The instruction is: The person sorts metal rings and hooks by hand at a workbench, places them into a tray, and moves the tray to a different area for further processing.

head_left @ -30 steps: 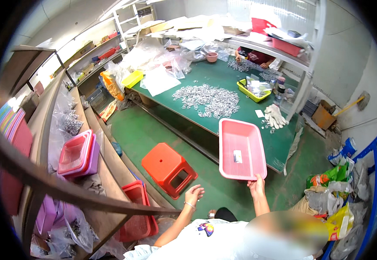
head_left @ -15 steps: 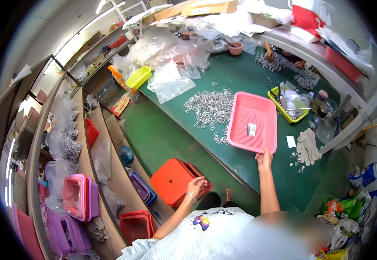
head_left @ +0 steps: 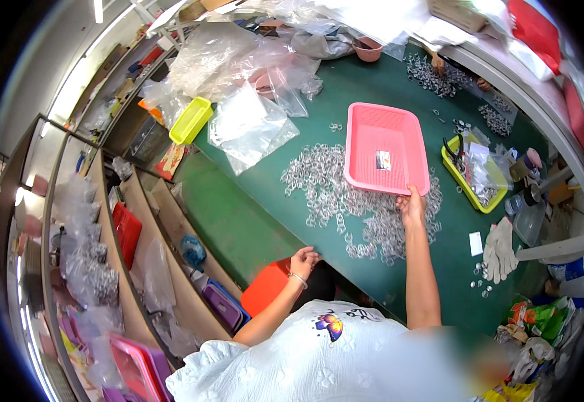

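By the near end of its rim, my right hand (head_left: 411, 206) grips a pink plastic basket (head_left: 382, 134). The basket has fine mesh sides and bottom, a small label inside and nothing else in it. It hangs tilted over a wide pile of small shiny metal rings (head_left: 319, 184) and hides part of them. My left hand (head_left: 302, 262), a bracelet at its wrist, hovers at the table's near edge, above an orange-red stool (head_left: 267, 288). Its fingers are loosely bent and hold nothing that I can see.
The green table (head_left: 265, 194) carries clear plastic bags (head_left: 252, 124), a yellow basket (head_left: 191, 120), a yellow tray of tools and bags (head_left: 473, 177) and pale gloves (head_left: 500, 251). At the far right, another person's hand (head_left: 437, 63) is among more rings. Shelves (head_left: 171, 221) stand left.
My view has shifted closer to the table. The pink basket has swung slightly away from me, and more rings show below it. My left hand has come nearer the table edge.
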Action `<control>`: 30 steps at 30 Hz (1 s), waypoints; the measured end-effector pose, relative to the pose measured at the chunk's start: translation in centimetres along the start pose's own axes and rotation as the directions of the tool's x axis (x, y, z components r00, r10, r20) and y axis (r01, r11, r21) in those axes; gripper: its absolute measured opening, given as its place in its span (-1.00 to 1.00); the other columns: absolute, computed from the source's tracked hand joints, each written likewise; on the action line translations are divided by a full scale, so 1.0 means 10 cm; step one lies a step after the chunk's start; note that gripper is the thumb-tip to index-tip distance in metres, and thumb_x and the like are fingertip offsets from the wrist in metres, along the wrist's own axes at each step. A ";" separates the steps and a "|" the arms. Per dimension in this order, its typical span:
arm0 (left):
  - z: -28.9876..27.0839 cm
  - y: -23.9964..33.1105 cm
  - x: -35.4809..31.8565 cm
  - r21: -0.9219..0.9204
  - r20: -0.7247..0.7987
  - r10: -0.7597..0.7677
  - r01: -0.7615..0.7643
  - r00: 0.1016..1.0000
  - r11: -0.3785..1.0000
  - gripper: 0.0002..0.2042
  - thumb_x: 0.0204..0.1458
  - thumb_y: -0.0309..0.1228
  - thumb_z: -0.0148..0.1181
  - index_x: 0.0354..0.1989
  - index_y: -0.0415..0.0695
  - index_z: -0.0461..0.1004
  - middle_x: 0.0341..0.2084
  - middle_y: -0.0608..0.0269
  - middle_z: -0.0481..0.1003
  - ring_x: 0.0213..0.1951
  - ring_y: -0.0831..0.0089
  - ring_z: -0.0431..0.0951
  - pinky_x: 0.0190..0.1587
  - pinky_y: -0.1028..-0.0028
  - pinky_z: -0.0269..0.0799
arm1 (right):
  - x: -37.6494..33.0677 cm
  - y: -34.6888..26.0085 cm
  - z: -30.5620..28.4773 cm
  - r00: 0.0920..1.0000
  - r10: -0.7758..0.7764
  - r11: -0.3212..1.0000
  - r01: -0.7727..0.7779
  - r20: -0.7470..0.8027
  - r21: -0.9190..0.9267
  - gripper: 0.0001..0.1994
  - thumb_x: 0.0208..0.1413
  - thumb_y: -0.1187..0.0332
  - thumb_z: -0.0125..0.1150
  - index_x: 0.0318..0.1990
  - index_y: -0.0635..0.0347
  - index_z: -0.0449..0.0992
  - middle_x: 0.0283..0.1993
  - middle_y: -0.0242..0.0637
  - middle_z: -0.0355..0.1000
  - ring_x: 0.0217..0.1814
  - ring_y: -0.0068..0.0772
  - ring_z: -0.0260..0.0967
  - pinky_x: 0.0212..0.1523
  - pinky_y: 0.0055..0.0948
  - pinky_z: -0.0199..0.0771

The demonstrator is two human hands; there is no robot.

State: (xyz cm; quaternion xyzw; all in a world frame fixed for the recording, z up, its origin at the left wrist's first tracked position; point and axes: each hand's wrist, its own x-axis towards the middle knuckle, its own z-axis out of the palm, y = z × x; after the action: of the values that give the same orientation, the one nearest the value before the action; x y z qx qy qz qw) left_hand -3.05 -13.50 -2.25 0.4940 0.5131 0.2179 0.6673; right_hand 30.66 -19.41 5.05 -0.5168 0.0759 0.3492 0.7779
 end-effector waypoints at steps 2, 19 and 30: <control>-0.05 0.09 0.44 0.069 -0.024 0.102 -0.100 0.994 0.993 -0.76 0.01 -0.61 -0.07 -0.11 -0.28 0.32 -0.40 0.22 0.48 -0.42 0.54 0.47 -0.35 0.61 0.38 | 0.34 0.05 0.35 0.999 0.010 0.999 -0.008 -0.049 0.032 -0.78 -0.05 0.25 0.09 -0.37 0.22 0.35 -0.65 -0.33 0.29 -0.68 -0.47 0.23 -0.67 -0.52 0.29; -0.28 1.12 2.15 0.620 0.114 0.475 -0.436 0.872 0.652 -0.49 -0.16 -0.56 0.06 0.07 -0.18 0.20 0.18 -0.06 -0.01 0.21 -0.10 -0.09 0.20 0.15 -0.11 | 2.59 0.37 2.26 0.946 0.218 0.975 -0.219 0.241 -0.023 -0.69 0.09 0.24 -0.07 -0.16 0.33 0.28 -0.25 -0.10 0.41 -0.33 -0.31 0.38 -0.38 -0.37 0.45; -0.10 1.16 2.59 0.747 0.208 0.491 -0.461 0.846 0.478 -0.47 -0.07 -0.33 0.09 0.14 -0.10 0.16 0.20 -0.02 -0.01 0.21 -0.11 -0.09 0.18 -0.06 -0.22 | 2.30 1.02 2.24 0.802 -0.066 -0.214 0.570 0.594 -0.793 -0.51 0.02 0.09 0.01 0.10 0.06 0.26 0.26 -0.25 0.01 0.33 -0.05 -0.17 0.19 -0.11 0.02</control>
State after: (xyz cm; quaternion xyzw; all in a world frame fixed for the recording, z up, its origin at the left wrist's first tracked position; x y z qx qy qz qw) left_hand 8.37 12.45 -4.14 0.8494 0.4091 0.1603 0.2923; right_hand 35.96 12.71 -3.48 -0.8419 -0.4802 0.1499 0.1952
